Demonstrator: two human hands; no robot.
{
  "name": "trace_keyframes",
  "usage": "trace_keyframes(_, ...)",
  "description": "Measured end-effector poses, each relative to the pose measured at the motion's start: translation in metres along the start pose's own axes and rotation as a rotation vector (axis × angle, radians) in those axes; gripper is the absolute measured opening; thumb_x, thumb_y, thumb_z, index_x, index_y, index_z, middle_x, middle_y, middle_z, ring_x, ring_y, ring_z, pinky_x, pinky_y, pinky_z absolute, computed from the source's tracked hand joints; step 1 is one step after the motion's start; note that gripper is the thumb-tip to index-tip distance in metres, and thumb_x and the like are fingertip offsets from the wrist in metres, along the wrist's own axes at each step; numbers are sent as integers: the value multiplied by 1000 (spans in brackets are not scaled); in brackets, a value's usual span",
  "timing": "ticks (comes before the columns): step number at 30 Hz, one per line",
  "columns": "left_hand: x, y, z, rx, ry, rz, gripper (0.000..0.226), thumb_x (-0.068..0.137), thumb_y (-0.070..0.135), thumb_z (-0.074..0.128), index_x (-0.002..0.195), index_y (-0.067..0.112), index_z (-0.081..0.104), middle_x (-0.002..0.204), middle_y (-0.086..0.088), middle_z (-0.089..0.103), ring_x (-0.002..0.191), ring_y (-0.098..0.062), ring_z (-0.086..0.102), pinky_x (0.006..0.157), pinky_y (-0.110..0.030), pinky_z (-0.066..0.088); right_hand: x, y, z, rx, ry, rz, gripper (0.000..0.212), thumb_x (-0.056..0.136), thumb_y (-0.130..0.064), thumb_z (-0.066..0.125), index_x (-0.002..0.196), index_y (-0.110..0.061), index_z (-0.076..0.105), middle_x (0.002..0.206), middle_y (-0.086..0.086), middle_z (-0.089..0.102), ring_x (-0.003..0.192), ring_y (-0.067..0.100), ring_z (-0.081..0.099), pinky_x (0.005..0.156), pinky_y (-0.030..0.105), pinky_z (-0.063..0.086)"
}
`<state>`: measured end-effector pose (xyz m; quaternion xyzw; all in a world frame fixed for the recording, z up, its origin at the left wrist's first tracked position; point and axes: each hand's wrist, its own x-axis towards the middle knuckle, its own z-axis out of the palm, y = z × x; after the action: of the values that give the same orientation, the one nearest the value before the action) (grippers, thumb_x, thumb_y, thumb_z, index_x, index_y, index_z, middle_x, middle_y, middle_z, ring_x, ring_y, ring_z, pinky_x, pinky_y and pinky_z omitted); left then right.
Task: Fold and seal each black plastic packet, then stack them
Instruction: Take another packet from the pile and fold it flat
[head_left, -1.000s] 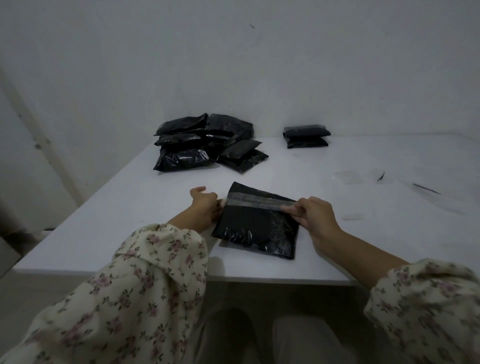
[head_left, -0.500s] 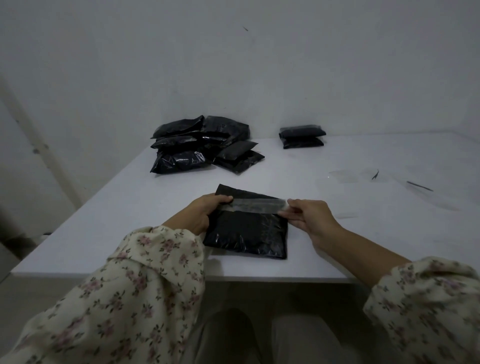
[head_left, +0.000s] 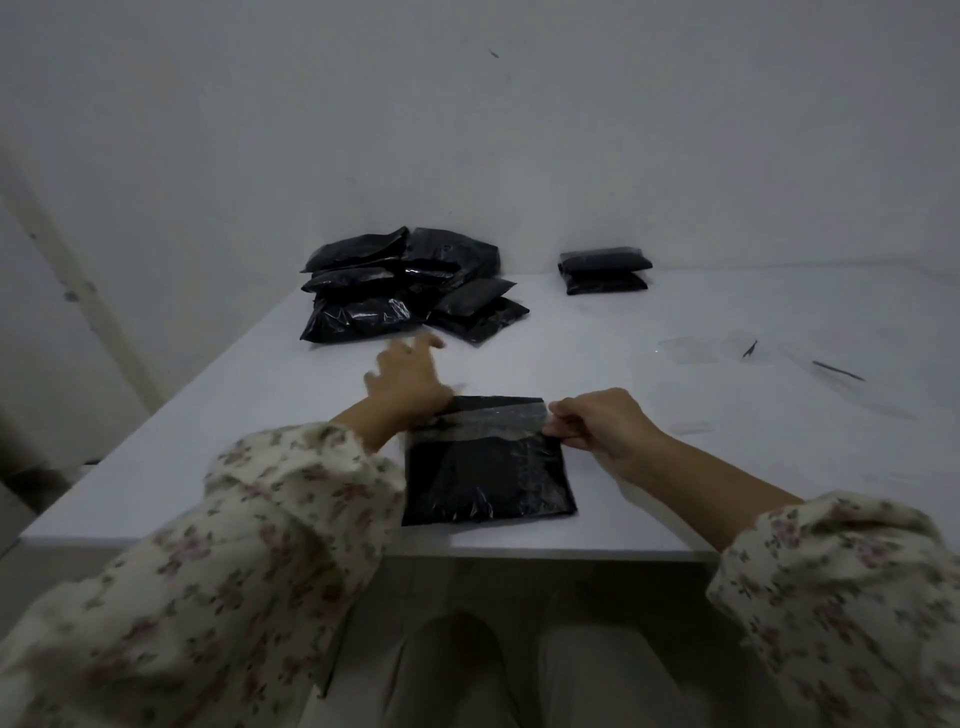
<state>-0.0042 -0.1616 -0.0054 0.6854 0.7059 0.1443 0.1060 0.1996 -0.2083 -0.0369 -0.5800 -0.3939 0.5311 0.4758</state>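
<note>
Seen from my head, the flat black plastic packet (head_left: 488, 467) lies on the white table (head_left: 675, 483) near its front edge, right before me. A clear shiny strip (head_left: 493, 418) runs across the packet just below its far edge. My right hand (head_left: 602, 426) sits at the packet's right side, thumb and fingers curled, pinching the strip's right end. My left hand (head_left: 408, 382) is at the packet's far left corner, fingers spread and loose, holding nothing. It is blurred, and I cannot tell whether its heel touches the packet. Well beyond the packet to the left, a loose heap of black plastic packets (head_left: 405, 283) lies jumbled by the wall. Beyond the packet to the right, a small neat stack of folded black packets (head_left: 605, 270) stands apart from the heap. Right of the packet, well apart, thin dark scraps (head_left: 836, 370) lie on the table.
</note>
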Motion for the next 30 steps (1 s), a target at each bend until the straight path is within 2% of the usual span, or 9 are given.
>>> trace_keyframes(2,5,25,8,146,-16,171,36,94,32,46,130,29,48,138,-6,47,129,-28,36,105,-43,25,-1,0,2,-1,-18,-15,13,86,-1,64,74,1,59,71,13,66,55,14,67,67,24,57)
trace_keyframes(5,12,49,30,146,-203,190,46,100,46,32,127,18,55,134,-8,53,125,-29,44,104,-43,27,-2,-2,2,1,-38,-21,18,85,0,64,70,-1,57,66,12,65,56,16,67,72,28,58)
trace_keyframes(10,11,44,48,85,-203,165,50,94,57,41,112,16,60,118,-6,63,114,-27,53,96,-40,35,1,-2,0,-20,-63,-8,14,86,-3,65,74,1,59,65,12,66,57,16,68,71,27,58)
trace_keyframes(14,11,32,40,-61,-289,153,52,95,54,43,98,8,65,97,-8,63,100,-26,58,83,-34,41,-1,-7,-2,-46,-106,5,17,87,-8,66,73,-3,58,69,11,65,55,14,68,64,22,56)
trace_keyframes(16,3,25,38,-94,-189,182,43,96,52,41,108,16,62,106,-5,62,106,-24,55,88,-36,38,-1,-8,-2,-59,-119,8,20,85,-9,68,70,-5,56,68,11,64,55,13,68,59,19,55)
trace_keyframes(19,-22,14,41,64,10,233,42,95,57,33,120,31,55,121,-2,58,118,-24,48,98,-44,30,-1,-7,-2,-67,-118,9,20,84,-8,69,69,-4,56,69,12,64,54,13,68,59,20,56)
trace_keyframes(22,-34,11,39,157,-25,146,57,94,64,24,127,29,54,131,-5,54,123,-27,44,101,-47,27,-1,-7,2,-62,-121,-2,20,85,-10,69,71,-4,56,73,12,66,57,13,68,56,18,55)
trace_keyframes(26,-27,13,29,197,-94,92,62,93,67,21,123,27,58,127,-7,57,122,-28,45,101,-47,25,-7,-2,7,-29,-96,-36,20,86,-11,68,71,-6,55,79,14,67,60,11,69,54,14,51)
trace_keyframes(30,-51,12,31,164,336,272,42,96,50,39,129,26,50,129,-6,44,120,-26,38,98,-38,27,-9,3,12,-21,-19,-44,22,86,-11,69,69,-6,56,78,15,68,59,11,68,52,14,49)
